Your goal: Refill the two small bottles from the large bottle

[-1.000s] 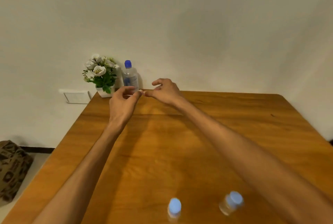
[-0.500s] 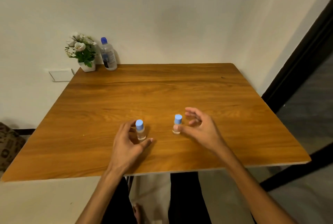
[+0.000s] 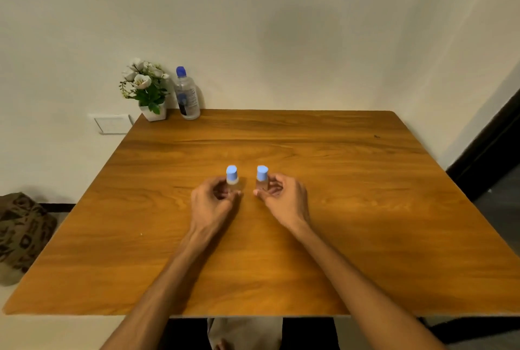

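Observation:
Two small clear bottles with light blue caps stand upright side by side in the middle of the wooden table (image 3: 351, 209). My left hand (image 3: 215, 199) is wrapped around the lower part of the left small bottle (image 3: 232, 178). My right hand (image 3: 282, 197) grips the right small bottle (image 3: 262, 178) the same way. Both caps are on. The large clear bottle (image 3: 186, 96), with a blue cap and a label, stands upright at the table's far left corner, well beyond both hands.
A white pot of white flowers (image 3: 147, 91) stands just left of the large bottle, against the wall. A wall socket plate (image 3: 112, 123) is left of the table. A patterned bag (image 3: 22, 231) lies on the floor at left. A dark door frame (image 3: 489, 147) is at right.
My hands came back from the far corner near the large bottle to the two small bottles and closed around them. The small bottles now stand closer together, farther from the front edge.

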Available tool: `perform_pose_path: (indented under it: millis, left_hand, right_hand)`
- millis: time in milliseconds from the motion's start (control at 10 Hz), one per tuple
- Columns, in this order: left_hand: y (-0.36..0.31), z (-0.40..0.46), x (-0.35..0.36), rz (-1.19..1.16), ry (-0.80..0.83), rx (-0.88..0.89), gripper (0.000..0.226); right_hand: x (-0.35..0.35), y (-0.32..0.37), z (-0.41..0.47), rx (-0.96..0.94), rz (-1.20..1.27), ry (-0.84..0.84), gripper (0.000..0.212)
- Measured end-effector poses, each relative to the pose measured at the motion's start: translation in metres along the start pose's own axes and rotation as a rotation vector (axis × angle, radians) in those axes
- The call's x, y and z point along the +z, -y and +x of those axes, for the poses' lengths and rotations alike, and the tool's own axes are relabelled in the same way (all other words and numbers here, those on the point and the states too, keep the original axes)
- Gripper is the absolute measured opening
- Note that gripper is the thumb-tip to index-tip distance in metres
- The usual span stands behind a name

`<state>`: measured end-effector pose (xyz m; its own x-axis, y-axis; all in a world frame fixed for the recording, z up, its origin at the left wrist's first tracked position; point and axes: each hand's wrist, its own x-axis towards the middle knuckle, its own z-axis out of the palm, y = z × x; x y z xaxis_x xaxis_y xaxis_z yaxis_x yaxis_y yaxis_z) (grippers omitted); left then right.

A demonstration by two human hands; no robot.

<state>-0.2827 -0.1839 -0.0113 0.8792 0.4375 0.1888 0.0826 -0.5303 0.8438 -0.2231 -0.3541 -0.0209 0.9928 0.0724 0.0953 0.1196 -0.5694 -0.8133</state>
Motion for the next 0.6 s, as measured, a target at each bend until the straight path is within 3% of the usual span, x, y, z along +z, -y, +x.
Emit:
perform_pose_path:
  millis: [200, 300, 600]
  left_hand:
    - [0.021, 0.161, 0.023, 0.118, -0.05, 0.029, 0.033]
    - [0.034, 0.247, 0.042, 0.102, -0.176, -0.011, 0.025]
    - [0.03, 0.3, 0.063, 0.182, -0.261, -0.113, 0.02]
  right_hand:
    - [0.073, 0.051, 0.156, -0.067, -0.071, -0.027, 0.029]
    - [0.117, 0.07, 0.248, -0.088, -0.066, -0.027, 0.018]
    - [0.142, 0.075, 0.302, -0.091, -0.015, -0.021, 0.015]
